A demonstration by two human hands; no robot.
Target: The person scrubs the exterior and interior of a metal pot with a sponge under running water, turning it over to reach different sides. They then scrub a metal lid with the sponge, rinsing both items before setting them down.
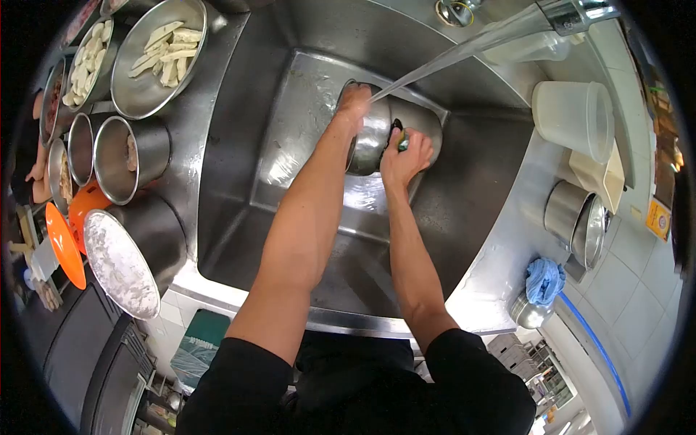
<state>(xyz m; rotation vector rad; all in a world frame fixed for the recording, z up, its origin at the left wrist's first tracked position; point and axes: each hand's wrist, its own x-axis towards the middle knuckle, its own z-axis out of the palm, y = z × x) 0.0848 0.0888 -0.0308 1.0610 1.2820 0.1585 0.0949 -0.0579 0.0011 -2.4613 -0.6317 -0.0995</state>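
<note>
Gripping rim of one steel pot (375,136) with left hand (354,103); clutching one green-and-black scrubber (402,141) against its outer wall with right hand (410,158). Held sideways inside one sink (471,174), under one water stream (453,54).

a steel pot (375,134) lies on its side in the sink (239,167), mouth toward nine o'clock. the left hand (354,101), blurred, is at its rim; the right hand (408,156) holds a green-black pad (402,141) against its side. water (449,56) slants in from the tap (573,14) near half past one. bowl of pale strips (168,54) at ten, tub (569,119) at two.
</note>
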